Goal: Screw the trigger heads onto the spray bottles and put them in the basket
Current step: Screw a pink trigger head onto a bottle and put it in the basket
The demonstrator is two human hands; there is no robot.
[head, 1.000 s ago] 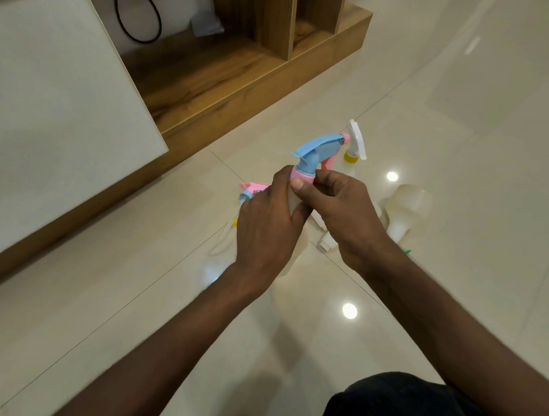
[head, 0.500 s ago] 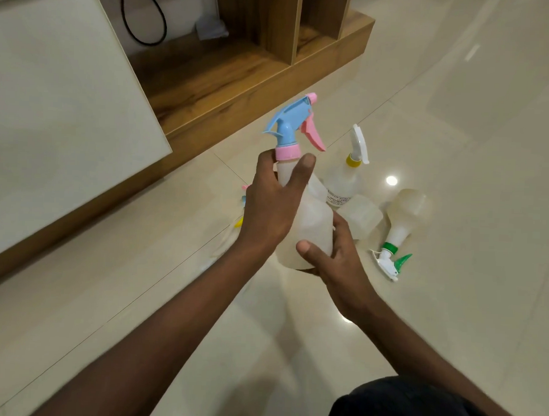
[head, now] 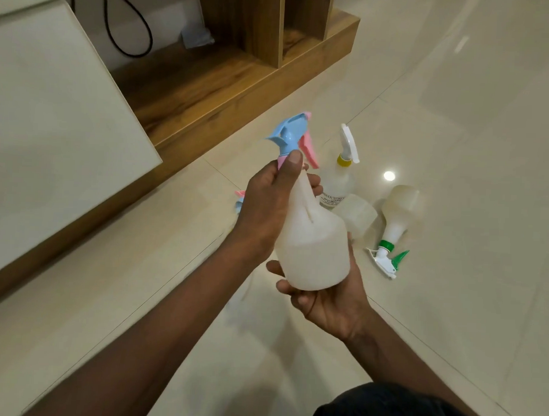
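I hold a translucent white spray bottle (head: 312,246) upright above the floor. It carries a blue trigger head (head: 73,129) with a pink lever and pink collar. My left hand (head: 267,207) grips its neck just below the head. My right hand (head: 335,294) cups the bottle's base from below. On the floor behind stand a clear bottle (head: 336,185) with a white and yellow trigger head, a bare translucent bottle (head: 357,215), and a bottle lying on its side (head: 397,218) with a green and white trigger head. No basket is in view.
A pink and blue trigger head (head: 240,200) peeks out on the floor behind my left hand. A wooden shelf unit (head: 215,81) runs along the far left, with a cream panel (head: 51,137) in front and a black cable looped above. Glossy floor tiles spread to the right.
My right hand left the trigger head's collar and dropped under the bottle's base. The bottle rose upright, gripped at the neck by my left hand, uncovering the bottles on the floor.
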